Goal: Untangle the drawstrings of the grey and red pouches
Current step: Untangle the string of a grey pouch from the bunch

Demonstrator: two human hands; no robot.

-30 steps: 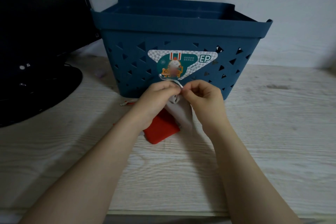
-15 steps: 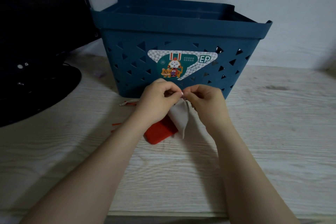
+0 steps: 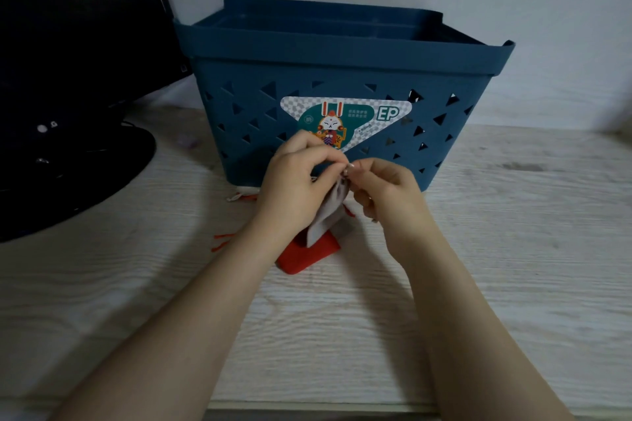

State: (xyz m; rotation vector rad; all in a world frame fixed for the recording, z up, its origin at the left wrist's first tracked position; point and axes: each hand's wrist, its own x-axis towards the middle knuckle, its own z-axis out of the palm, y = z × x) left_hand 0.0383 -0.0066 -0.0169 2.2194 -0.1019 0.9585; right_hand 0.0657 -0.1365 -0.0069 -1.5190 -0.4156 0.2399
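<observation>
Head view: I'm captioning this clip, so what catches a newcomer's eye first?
The blue basket with its rabbit sticker stands mid-table. Before it, the left hand and right hand pinch the grey pouch at its top, above the red pouch on the table.

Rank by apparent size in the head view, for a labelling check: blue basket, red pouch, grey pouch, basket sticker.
1. blue basket
2. basket sticker
3. red pouch and grey pouch: both partly hidden by the hands, so unranked.
</observation>
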